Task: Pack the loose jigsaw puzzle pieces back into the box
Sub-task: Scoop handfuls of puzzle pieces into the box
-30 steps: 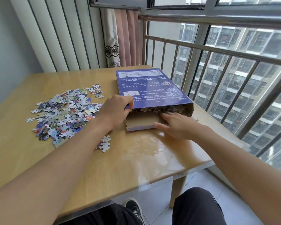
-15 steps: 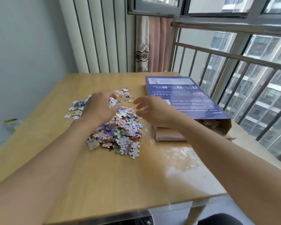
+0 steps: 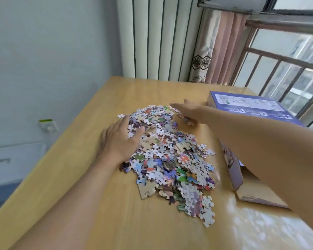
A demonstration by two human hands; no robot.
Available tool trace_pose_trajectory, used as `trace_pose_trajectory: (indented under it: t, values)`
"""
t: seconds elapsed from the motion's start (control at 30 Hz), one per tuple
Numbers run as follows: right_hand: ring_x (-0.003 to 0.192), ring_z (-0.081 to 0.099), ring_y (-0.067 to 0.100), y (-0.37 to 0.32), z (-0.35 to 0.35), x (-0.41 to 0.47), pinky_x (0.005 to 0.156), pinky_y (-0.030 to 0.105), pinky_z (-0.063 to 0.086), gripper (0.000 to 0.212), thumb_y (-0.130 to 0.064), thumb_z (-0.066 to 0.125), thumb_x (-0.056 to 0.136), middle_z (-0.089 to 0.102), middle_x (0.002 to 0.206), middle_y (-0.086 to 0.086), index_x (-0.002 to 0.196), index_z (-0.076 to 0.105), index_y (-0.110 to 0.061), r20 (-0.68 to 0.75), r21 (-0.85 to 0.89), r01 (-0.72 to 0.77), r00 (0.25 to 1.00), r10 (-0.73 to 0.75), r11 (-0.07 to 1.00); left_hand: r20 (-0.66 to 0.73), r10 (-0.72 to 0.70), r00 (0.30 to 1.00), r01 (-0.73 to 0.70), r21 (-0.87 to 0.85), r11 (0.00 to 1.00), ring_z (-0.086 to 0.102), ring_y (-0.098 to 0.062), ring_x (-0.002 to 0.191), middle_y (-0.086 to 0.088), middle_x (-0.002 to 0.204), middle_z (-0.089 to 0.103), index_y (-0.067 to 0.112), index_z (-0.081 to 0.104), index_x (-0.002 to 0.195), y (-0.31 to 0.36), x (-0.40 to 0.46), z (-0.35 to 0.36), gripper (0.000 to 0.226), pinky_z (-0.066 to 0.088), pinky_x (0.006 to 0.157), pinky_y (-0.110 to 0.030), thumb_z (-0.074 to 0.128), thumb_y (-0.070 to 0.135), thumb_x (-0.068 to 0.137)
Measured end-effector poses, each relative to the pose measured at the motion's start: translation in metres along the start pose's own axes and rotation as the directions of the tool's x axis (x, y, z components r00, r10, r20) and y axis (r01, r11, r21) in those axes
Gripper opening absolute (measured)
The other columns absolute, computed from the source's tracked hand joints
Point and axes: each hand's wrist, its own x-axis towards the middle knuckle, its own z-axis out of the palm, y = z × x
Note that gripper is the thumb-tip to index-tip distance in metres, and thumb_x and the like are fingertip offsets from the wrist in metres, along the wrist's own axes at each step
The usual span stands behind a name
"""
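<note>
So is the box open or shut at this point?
Open. The box lies flat on the table, and the flap at its near end is folded out, showing bare cardboard. What is inside is hidden by the right arm.

Your table (image 3: pixel 90 204) is a glossy light wooden top that fills the lower and middle part of the frame, its far edge against the wall and curtain at the upper middle. At its centre lies a heap of loose puzzle pieces (image 3: pixel 172 159), trailing toward the lower right. At the right of the frame the blue box (image 3: pixel 249 107) lies flat on the wood, its open brown flap (image 3: pixel 255 193) resting on the surface nearer you. Window light glares off the tabletop at the lower right.
</note>
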Motion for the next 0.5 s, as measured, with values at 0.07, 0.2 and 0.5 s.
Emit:
trace_pose_trajectory:
  t: [0.07, 0.2, 0.5]
  values:
    - [0.150, 0.023, 0.030, -0.012, 0.007, 0.002, 0.118, 0.045, 0.022, 0.094, -0.075, 0.046, 0.088, 0.017, 0.166, 0.007, 0.159, 0.017, -0.020, 0.071, 0.061, 0.086, 0.993, -0.090, 0.994, 0.012, -0.010, 1.000, 0.011, -0.045, 0.999, 0.029, -0.020, 0.146, 0.005, 0.160, 0.028, 0.034, 0.020, 0.155, 0.002, 0.000, 0.000, 0.070, 0.022, 0.118, -0.043, 0.026, 0.068, 0.094]
    - [0.147, 0.031, 0.025, -0.045, 0.028, -0.012, 0.120, 0.045, 0.022, 0.083, -0.071, 0.048, 0.090, 0.030, 0.162, 0.001, 0.156, 0.031, -0.024, 0.250, -0.015, 0.354, 0.907, -0.339, 0.935, 0.030, -0.063, 0.998, 0.067, -0.161, 0.985, 0.039, -0.026, 0.139, 0.007, 0.155, 0.038, 0.046, 0.023, 0.151, -0.001, 0.000, -0.002, 0.060, 0.033, 0.111, -0.045, 0.025, 0.064, 0.093]
    - [0.126, 0.049, 0.024, -0.059, 0.019, -0.063, 0.105, 0.036, 0.041, 0.091, -0.061, 0.080, 0.070, 0.047, 0.143, -0.001, 0.146, 0.043, -0.028, 0.314, -0.288, 0.426, 0.888, -0.335, 0.858, 0.047, 0.082, 0.995, -0.054, -0.432, 0.900, 0.052, -0.015, 0.120, 0.008, 0.125, 0.059, 0.034, 0.048, 0.140, 0.006, -0.007, -0.005, 0.042, 0.042, 0.099, -0.036, 0.036, 0.041, 0.101]
